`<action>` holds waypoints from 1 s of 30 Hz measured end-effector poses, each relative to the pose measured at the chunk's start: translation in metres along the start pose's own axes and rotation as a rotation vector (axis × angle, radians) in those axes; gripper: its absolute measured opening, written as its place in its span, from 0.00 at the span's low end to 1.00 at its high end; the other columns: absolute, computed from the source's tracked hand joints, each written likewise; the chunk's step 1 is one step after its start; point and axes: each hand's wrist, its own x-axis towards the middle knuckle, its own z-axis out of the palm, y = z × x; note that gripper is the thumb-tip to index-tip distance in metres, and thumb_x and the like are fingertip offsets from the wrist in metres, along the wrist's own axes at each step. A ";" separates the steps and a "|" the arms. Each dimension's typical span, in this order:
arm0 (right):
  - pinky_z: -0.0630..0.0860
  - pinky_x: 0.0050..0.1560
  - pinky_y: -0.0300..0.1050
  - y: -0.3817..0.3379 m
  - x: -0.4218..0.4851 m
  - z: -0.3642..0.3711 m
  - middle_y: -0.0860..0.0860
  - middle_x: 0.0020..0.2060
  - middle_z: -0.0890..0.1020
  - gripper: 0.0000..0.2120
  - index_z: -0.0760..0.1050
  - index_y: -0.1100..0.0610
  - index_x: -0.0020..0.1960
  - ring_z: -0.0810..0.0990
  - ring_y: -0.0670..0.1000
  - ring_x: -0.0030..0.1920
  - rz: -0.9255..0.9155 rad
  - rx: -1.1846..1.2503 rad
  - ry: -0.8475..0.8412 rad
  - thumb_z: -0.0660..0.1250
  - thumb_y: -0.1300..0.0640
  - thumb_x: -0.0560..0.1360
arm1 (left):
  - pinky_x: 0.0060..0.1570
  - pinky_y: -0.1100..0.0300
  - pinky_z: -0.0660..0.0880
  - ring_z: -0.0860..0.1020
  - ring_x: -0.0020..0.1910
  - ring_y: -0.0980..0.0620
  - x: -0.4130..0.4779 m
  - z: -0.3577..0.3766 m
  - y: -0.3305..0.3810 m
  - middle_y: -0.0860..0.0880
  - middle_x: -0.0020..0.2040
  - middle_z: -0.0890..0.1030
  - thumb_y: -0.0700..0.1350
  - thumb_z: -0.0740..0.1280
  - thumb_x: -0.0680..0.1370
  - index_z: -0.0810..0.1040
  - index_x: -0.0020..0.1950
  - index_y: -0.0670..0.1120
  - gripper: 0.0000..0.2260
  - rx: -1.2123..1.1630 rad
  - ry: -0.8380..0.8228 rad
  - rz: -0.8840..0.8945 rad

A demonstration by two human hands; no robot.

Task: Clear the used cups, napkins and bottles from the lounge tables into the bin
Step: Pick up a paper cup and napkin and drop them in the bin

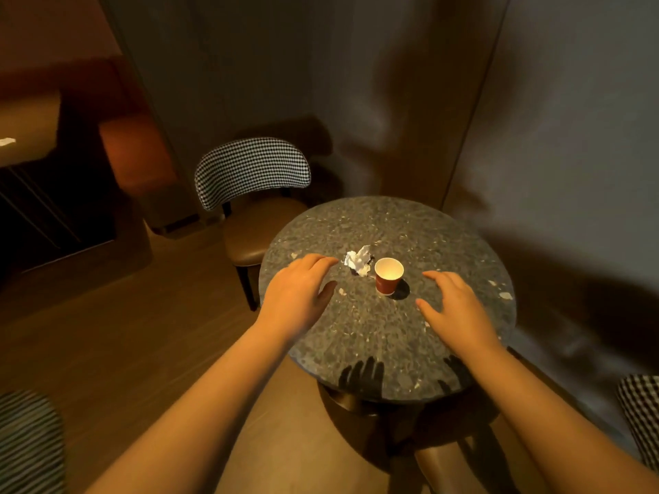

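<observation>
A small red paper cup (pixel 388 279) stands upright near the middle of a round speckled stone table (pixel 392 222). Its pale inside looks empty. A crumpled white napkin (pixel 359 260) lies just left of the cup, close to it. My left hand (pixel 297 294) hovers over the table's left side, fingers spread, fingertips a short way from the napkin. My right hand (pixel 454 308) hovers to the right of the cup, fingers apart, holding nothing. Both hands are clear of the two objects.
A chair with a checked backrest (pixel 251 169) and tan seat stands behind the table at the left. Checked chair parts show at the bottom left (pixel 28 443) and right edge (pixel 640 415). A wall runs close behind and to the right. Wooden floor lies to the left.
</observation>
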 end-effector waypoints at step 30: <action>0.74 0.42 0.43 0.033 0.151 0.179 0.56 0.48 0.82 0.10 0.80 0.60 0.52 0.82 0.57 0.46 0.493 -0.172 0.019 0.72 0.64 0.71 | 0.50 0.52 0.73 0.74 0.59 0.46 0.221 0.244 -0.163 0.48 0.61 0.75 0.44 0.61 0.79 0.70 0.68 0.49 0.17 -0.197 -0.646 0.270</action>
